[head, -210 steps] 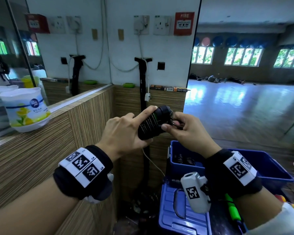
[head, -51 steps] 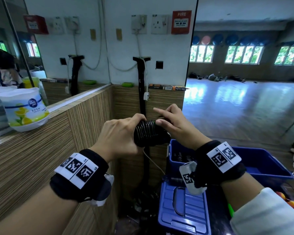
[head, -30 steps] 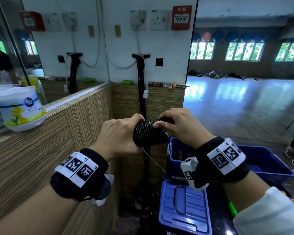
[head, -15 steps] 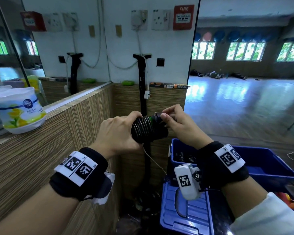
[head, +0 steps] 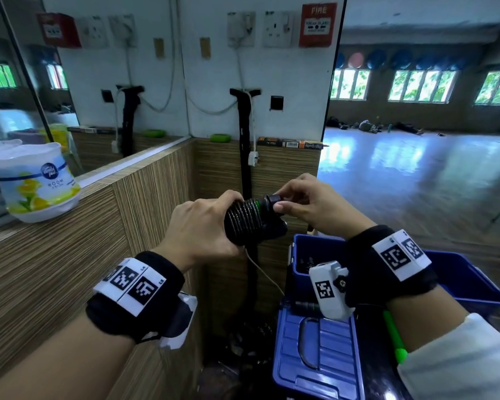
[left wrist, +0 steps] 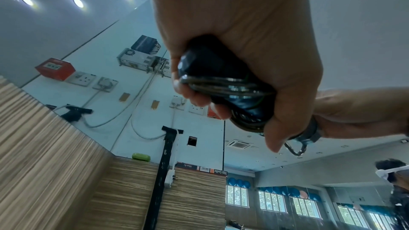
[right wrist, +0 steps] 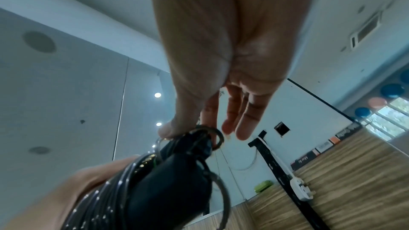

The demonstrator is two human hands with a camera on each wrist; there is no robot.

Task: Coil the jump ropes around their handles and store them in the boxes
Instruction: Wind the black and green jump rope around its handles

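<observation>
I hold a black jump rope [head: 247, 219] coiled tightly round its paired handles, with a green band showing near the end. My left hand [head: 202, 223] grips the coiled bundle [left wrist: 225, 86] round its middle. My right hand [head: 303, 200] pinches the rope's end loop [right wrist: 212, 135] at the handle tip between thumb and forefinger, the other fingers held out straight. Both hands are in the air above an open blue box [head: 474, 287] at the lower right, where other coiled ropes [head: 308, 262] lie inside.
A blue lid [head: 318, 356] with a handle lies in front of the box, a green-tipped stick [head: 394, 336] beside it. A wood-panel ledge [head: 70, 226] at the left bears a white tub [head: 35, 183]. A black pole [head: 246, 168] stands against the mirrored wall.
The bundle has stayed in my left hand while my right hand worked the rope's end round the handle tip. It now pinches the end by the green band.
</observation>
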